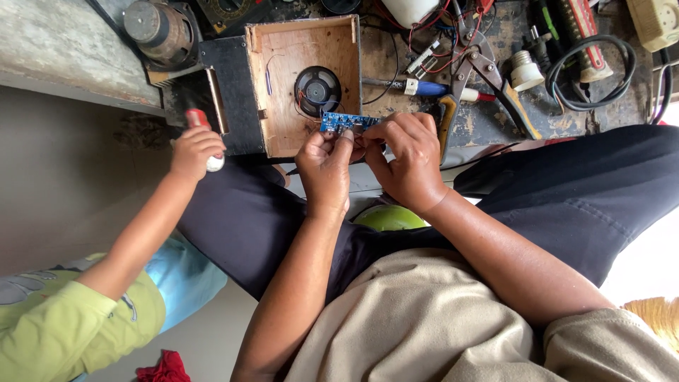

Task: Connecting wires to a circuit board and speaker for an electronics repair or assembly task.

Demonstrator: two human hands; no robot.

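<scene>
My left hand (325, 166) and my right hand (407, 155) meet over my lap, both pinching a small blue circuit board (346, 122) by its near edge. Thin wires run from the board into an open wooden speaker box (304, 49) with a round black speaker (317, 90) mounted in its floor. The board hovers just in front of the box's near edge. My fingers hide the lower part of the board.
Another person's hand (194, 148) at the left grips a red-and-white object. On the worn board beyond lie metal snips (481, 67), a blue-handled tool (424, 88), a coiled black cable (590, 71), a bulb socket (525, 71) and a round motor part (159, 28). A green round object (389, 218) sits between my legs.
</scene>
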